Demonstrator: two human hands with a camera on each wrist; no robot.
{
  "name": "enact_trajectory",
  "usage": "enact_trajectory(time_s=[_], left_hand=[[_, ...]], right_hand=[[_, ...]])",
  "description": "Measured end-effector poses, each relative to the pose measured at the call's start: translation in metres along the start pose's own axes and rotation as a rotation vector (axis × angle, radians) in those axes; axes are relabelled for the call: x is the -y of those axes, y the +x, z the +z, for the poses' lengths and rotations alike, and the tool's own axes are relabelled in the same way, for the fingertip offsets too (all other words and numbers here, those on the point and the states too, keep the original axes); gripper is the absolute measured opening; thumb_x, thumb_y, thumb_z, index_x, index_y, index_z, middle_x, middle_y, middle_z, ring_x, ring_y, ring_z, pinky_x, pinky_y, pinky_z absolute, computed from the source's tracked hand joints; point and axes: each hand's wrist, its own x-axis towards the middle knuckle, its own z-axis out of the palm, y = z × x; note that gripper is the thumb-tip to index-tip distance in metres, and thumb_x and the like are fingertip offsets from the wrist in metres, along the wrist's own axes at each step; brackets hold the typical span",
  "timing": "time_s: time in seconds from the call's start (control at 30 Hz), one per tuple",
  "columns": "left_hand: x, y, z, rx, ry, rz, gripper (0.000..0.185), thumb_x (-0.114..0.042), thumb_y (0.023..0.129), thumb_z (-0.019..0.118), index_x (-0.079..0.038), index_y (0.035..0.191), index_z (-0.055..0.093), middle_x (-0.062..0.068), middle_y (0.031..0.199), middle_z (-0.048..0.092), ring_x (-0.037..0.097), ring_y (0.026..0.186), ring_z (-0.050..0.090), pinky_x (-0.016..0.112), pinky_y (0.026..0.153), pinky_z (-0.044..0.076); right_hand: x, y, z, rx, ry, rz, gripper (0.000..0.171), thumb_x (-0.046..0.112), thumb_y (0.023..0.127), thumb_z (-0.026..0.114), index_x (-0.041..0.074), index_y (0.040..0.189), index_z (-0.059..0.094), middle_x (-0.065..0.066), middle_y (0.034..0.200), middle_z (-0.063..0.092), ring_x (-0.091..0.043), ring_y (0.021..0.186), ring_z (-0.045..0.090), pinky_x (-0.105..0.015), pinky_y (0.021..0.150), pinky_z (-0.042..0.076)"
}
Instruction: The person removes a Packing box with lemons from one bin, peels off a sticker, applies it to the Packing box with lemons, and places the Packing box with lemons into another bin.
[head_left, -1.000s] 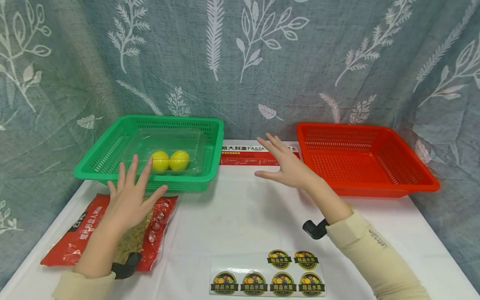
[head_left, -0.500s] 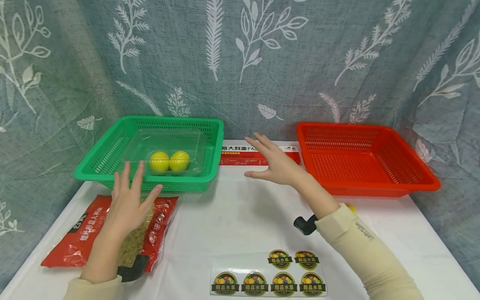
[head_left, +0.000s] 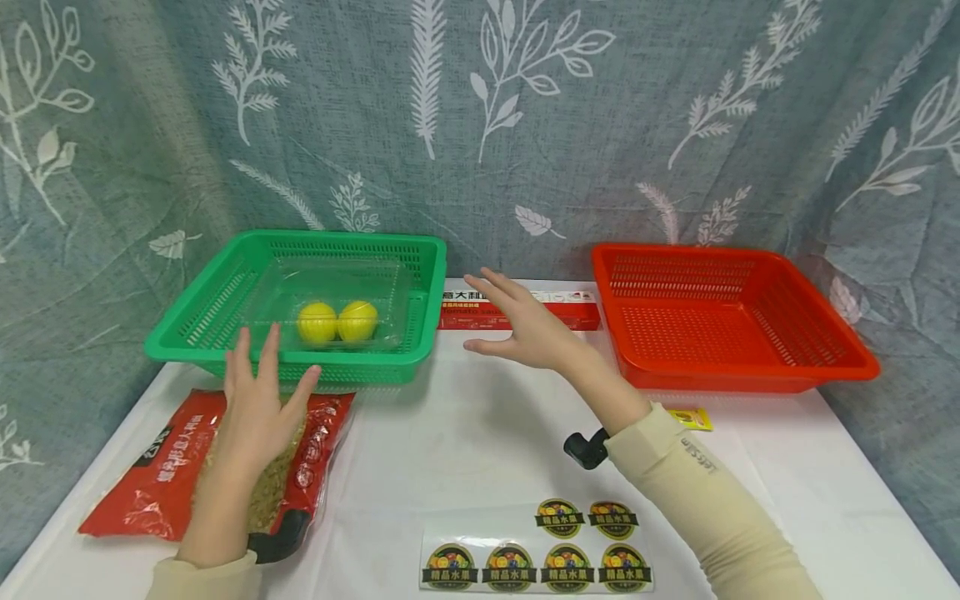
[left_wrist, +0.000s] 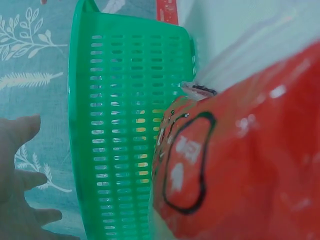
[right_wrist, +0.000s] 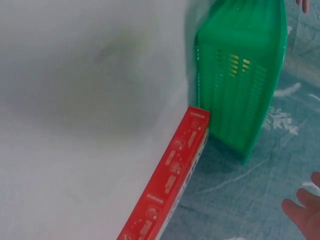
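My left hand [head_left: 258, 421] hovers over a red bag of pasta [head_left: 168, 467] in the head view, fingers spread, at the near rim of a green basket [head_left: 375, 367]. Inside that basket lies a clear plastic box [head_left: 390, 283] with two round yellow balls [head_left: 317, 323]. Held out over the table's middle, my right hand [head_left: 528, 329] has its fingers apart and nothing in them. It overlaps part of a long red pasta box [head_left: 577, 315] at the back. The left wrist view shows the bag [left_wrist: 250, 165] close up beside the basket's slotted side [left_wrist: 125, 125].
A red basket [head_left: 720, 379] stands at the back right. Near the front edge lies a sheet of round fruit stickers [head_left: 510, 568]. A small yellow packet [head_left: 692, 419] shows partly behind my right sleeve. A grey-blue leaf-patterned curtain [head_left: 465, 125] hangs behind the table.
My right hand has moved left, toward the green basket, uncovering more of the yellow packet. My left hand has drawn slightly back toward me and its forearm has shifted right.
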Motion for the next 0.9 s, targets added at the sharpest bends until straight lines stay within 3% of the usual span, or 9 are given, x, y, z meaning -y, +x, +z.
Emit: enact_trajectory(time_s=[0.2,0.63,0.9], left_hand=[[0.000,-0.001,-0.002,-0.013,-0.072,-0.053,0.073,-0.039,0.095,0.042,-0.004,0.146,0.003,0.023,0.148,-0.012,0.050,0.130,-0.010,0.076,0.087,0.011],[-0.003,-0.002,-0.007,0.079,-0.229,-0.167,0.074,-0.043,0.096,0.037,-0.007,0.146,-0.004,0.026,0.146,-0.015,0.057,0.127,0.000,0.076,0.087,0.014],[-0.009,0.000,-0.002,0.003,-0.344,-0.278,0.072,-0.040,0.096,0.038,-0.009,0.147,-0.001,0.020,0.146,-0.016,0.055,0.128,0.007,0.072,0.092,0.017]], right_hand=[[0.005,0.007,0.007,-0.001,-0.023,-0.032,0.077,0.041,0.081,0.066,0.022,0.145,0.027,-0.007,0.149,0.022,-0.026,0.134,0.023,-0.047,0.100,0.034],[0.017,0.022,0.019,0.014,-0.029,-0.050,0.075,0.040,0.083,0.064,0.018,0.145,0.027,-0.008,0.148,0.024,-0.027,0.133,0.025,-0.046,0.102,0.032],[0.029,0.032,0.028,0.030,-0.033,-0.087,0.072,0.039,0.084,0.063,0.017,0.144,0.030,-0.010,0.147,0.027,-0.026,0.133,0.026,-0.043,0.104,0.030]])
